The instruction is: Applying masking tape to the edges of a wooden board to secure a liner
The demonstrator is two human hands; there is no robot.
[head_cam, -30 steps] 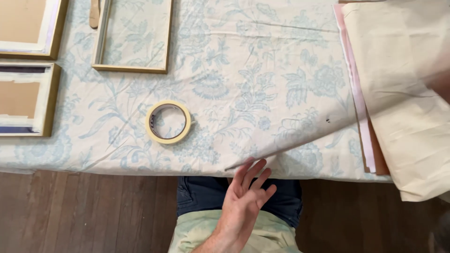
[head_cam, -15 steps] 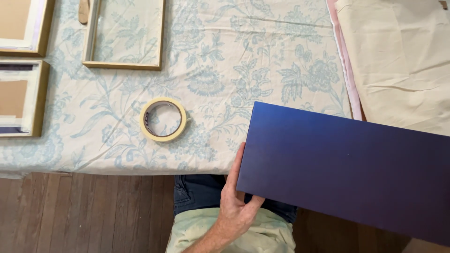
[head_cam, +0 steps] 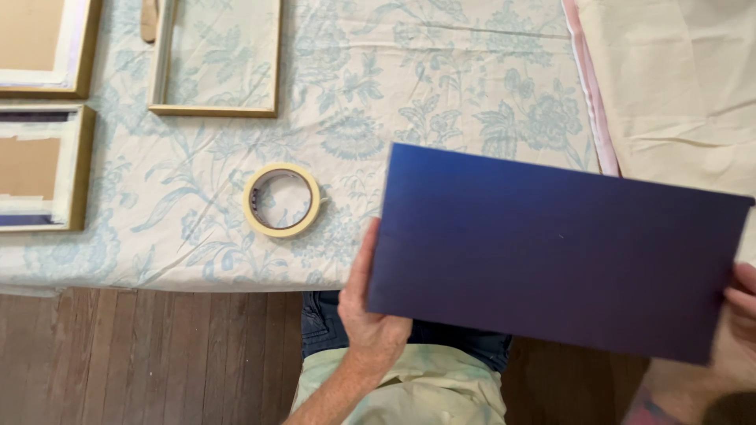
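A dark blue rectangular board (head_cam: 551,248) hangs flat over the table's front edge, tilted slightly down to the right. My left hand (head_cam: 370,311) grips its left short edge, thumb on top. My right hand (head_cam: 739,315) holds the right short edge, mostly hidden behind the board. A roll of cream masking tape (head_cam: 282,200) lies on the floral tablecloth (head_cam: 441,79), just left of the board.
An empty gold frame (head_cam: 216,59) lies at the upper left. Two framed pieces (head_cam: 39,165) with brown backing sit at the left edge. Cream paper sheets (head_cam: 677,86) cover the right side. Wooden floor (head_cam: 142,354) shows below the table.
The cream sheet that was being lifted is gone from my hands. The blue board has come into view, moved up and levelled, and both hands now grip its ends.
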